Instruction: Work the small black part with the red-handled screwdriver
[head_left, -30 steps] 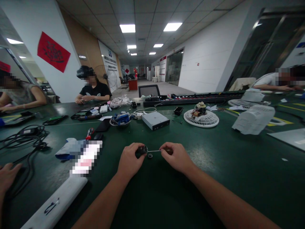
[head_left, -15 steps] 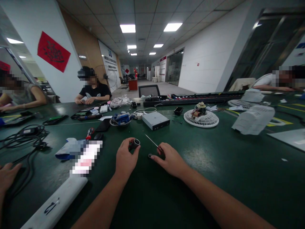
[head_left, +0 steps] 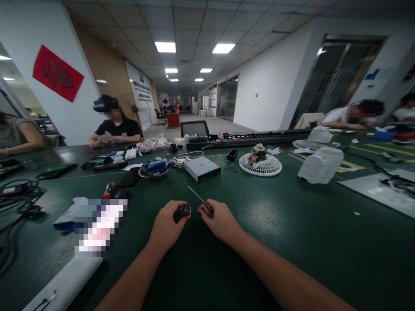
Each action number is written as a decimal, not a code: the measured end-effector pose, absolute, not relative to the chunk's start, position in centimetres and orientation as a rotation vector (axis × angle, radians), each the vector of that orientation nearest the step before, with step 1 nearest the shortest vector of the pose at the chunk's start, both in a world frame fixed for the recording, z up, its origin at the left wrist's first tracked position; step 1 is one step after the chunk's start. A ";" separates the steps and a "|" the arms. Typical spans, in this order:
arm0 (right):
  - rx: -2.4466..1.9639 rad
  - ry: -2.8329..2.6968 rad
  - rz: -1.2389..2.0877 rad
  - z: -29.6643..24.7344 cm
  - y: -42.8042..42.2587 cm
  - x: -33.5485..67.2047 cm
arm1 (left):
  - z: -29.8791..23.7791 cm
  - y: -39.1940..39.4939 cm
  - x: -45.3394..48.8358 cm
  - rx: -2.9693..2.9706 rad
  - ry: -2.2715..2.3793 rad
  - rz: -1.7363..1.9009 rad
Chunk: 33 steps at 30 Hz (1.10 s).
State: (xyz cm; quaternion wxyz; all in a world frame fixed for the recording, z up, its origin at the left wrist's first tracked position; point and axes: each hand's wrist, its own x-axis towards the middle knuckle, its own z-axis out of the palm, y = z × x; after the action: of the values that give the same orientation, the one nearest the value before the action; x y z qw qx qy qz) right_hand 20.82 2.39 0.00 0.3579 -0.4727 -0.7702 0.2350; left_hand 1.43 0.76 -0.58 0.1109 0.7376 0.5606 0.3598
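My left hand is closed, pinching a small black cylindrical part with a silver ring at its end between thumb and fingers. Just to its right, my right hand is wrapped around a thin-shafted screwdriver, whose shaft points up and to the left, away from me. The fingers hide most of its handle. A narrow gap separates the two hands above the green tabletop. Beyond them lies a grey optical drive with a black front.
A bowl of blue items and a white fan grille with a motor lie farther back. At left are a red-handled screwdriver, a glove and a long white casing. Other people sit around the table.
My hands have drawn closer together. The small black disc seen by my right thumb earlier is now out of sight. The view has turned slightly to the right.
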 end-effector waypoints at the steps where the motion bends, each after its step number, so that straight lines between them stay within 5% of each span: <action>1: -1.199 -1.917 0.671 0.1 2.4 20.9 | -0.5 0.6 1.5 2.204 1.602 1.014; 7: -1.088 -1.697 0.934 -0.2 2.5 21.0 | -0.6 0.1 2.0 2.387 1.492 0.844; 33: -1.161 -1.816 1.013 -0.3 2.8 21.9 | 0.4 -0.7 2.4 2.446 1.250 0.777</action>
State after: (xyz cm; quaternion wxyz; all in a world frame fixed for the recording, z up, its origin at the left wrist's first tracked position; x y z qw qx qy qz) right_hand 21.91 2.80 -0.34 0.3710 -0.4526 -0.7081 0.3950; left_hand 2.36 -0.71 0.43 0.1428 0.8480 0.4335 0.2695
